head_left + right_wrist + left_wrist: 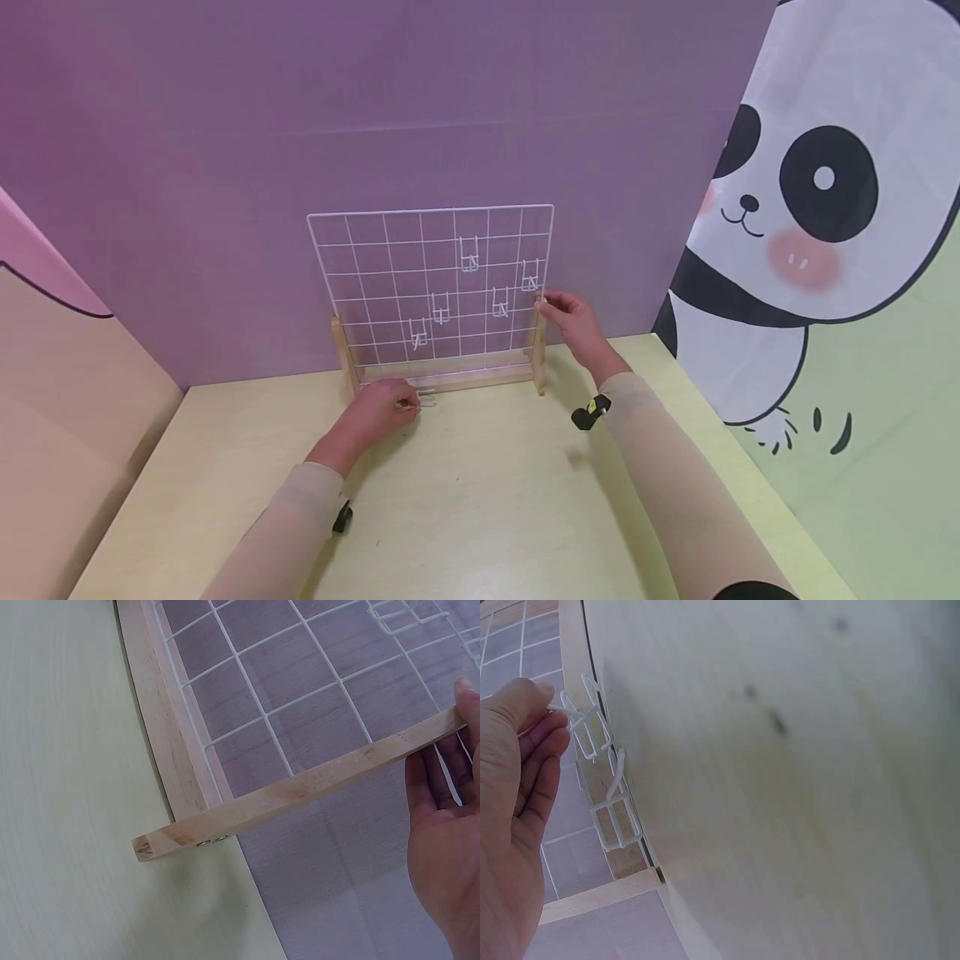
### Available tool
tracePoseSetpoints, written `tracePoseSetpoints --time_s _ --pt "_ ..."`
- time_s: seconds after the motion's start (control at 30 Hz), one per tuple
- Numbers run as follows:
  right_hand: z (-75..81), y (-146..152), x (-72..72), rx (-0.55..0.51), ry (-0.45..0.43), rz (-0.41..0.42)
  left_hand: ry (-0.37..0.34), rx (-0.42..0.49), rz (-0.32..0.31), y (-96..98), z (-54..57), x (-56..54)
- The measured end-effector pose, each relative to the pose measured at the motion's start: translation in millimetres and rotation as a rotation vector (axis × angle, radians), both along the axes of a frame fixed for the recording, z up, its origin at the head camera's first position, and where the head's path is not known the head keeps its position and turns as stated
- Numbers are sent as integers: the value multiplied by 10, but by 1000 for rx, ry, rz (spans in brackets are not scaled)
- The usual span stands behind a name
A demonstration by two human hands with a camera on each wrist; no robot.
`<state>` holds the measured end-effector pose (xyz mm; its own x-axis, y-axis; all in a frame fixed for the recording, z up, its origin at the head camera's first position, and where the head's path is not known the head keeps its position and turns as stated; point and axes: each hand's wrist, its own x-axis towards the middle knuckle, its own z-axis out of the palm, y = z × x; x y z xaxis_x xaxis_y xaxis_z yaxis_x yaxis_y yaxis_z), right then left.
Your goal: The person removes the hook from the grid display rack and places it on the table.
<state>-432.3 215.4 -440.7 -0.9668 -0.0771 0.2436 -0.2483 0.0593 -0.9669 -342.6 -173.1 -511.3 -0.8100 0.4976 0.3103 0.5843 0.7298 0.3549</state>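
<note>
A white wire grid point(431, 210) stands in a wooden stand point(480, 381) at the back of the table. Several white wire hooks point(469, 265) hang on its middle and right side. My left hand point(378, 412), low in front of the stand, pinches a white wire hook point(592, 735) between thumb and fingers. Below that in the left wrist view, a second wire hook point(619, 825) shows by the wooden base bar. On the other side, my right hand point(576, 325) grips the top of the right wooden post point(300, 787), thumb at the front, fingers behind.
The pale wooden table point(465, 492) reaches to a purple backdrop point(420, 100). A panda picture point(825, 275) covers the right wall. Two small screw heads point(212, 841) show on the post's outer side. A peach panel point(67, 400) borders the table's left.
</note>
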Motion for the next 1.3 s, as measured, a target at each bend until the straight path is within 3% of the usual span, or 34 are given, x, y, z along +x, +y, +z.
tracePoseSetpoints --time_s 0.63,1.3 --pt "26 0 15 17 -18 -10 -85 -34 16 -25 -25 -5" --pt "18 -6 16 2 -14 -8 -160 -19 -11 -26 -31 -8"
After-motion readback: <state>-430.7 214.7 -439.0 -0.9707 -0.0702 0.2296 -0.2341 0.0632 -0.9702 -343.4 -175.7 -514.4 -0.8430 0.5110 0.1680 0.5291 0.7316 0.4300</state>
